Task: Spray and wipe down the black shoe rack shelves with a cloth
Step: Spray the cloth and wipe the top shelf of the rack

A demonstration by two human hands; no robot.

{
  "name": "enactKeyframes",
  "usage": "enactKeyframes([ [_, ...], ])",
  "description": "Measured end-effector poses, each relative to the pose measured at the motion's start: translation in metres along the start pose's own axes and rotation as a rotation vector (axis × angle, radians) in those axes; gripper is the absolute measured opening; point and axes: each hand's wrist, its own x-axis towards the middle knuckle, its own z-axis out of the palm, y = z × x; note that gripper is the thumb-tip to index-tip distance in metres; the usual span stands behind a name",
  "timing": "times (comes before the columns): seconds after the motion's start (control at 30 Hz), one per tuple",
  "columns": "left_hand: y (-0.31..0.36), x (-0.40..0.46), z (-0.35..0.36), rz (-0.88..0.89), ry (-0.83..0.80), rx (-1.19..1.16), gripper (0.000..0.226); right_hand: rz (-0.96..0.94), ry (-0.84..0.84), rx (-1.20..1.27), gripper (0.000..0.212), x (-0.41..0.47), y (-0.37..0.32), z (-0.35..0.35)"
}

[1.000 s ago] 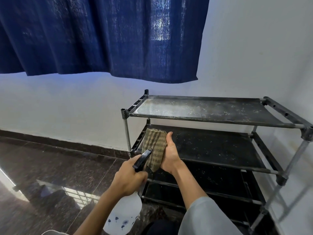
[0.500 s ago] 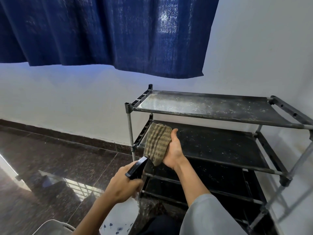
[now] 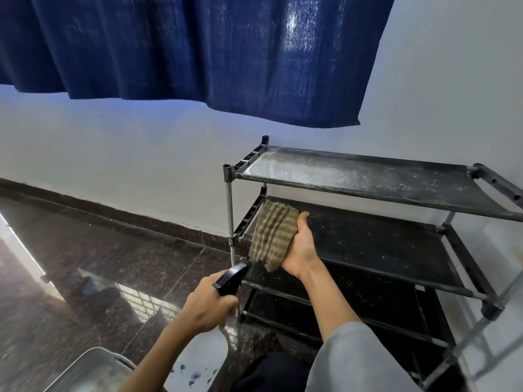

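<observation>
Gripping a spray bottle (image 3: 230, 280), the left hand (image 3: 208, 305) waits; right hand (image 3: 301, 244) clutches the cloth (image 3: 273, 236).

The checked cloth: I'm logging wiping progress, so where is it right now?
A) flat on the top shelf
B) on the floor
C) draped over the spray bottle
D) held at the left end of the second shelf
D: the right hand grips the checked cloth at the left end of the second shelf, under the speckled top shelf.
</observation>
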Motion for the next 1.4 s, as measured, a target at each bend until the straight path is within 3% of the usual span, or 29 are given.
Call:
enactKeyframes([
  [0.43,0.002,0.004,-0.005,-0.006,0.071,-0.025,0.017,0.058,-0.041,-0.062,0.083,-0.004,0.003,0.003],
  [0.5,0.005,0.003,-0.005,-0.016,0.103,-0.012,0.013,0.063,-0.062,-0.071,0.076,-0.006,0.002,0.004],
  [0.6,0.002,0.004,-0.007,-0.031,0.112,-0.009,0.013,0.071,-0.090,-0.171,0.045,-0.009,0.001,0.007],
  [0.7,0.000,0.003,-0.007,-0.038,0.093,-0.037,0.015,0.156,0.007,-0.303,0.022,-0.008,0.006,0.009],
  [0.83,0.000,0.001,-0.010,-0.045,0.100,-0.066,0.017,0.199,0.169,-0.405,0.024,-0.004,0.012,0.012],
  [0.97,0.000,0.000,-0.014,-0.052,0.105,-0.066,0.016,0.105,0.212,-0.569,0.031,0.003,0.017,0.009],
  [1.13,0.000,-0.001,-0.020,-0.053,0.115,-0.088,0.016,0.011,0.183,-0.651,0.021,-0.001,0.012,0.010],
  [1.23,-0.001,-0.002,-0.022,-0.051,0.120,-0.097,0.018,-0.033,0.155,-0.471,0.027,-0.004,0.004,0.015],
  [1.33,0.003,-0.004,-0.023,-0.049,0.117,-0.101,0.019,-0.141,0.173,0.028,0.036,-0.004,0.002,0.014],
  [1.4,0.007,-0.005,-0.022,-0.039,0.110,-0.085,0.020,-0.085,0.078,0.319,0.034,-0.004,-0.001,0.012],
])
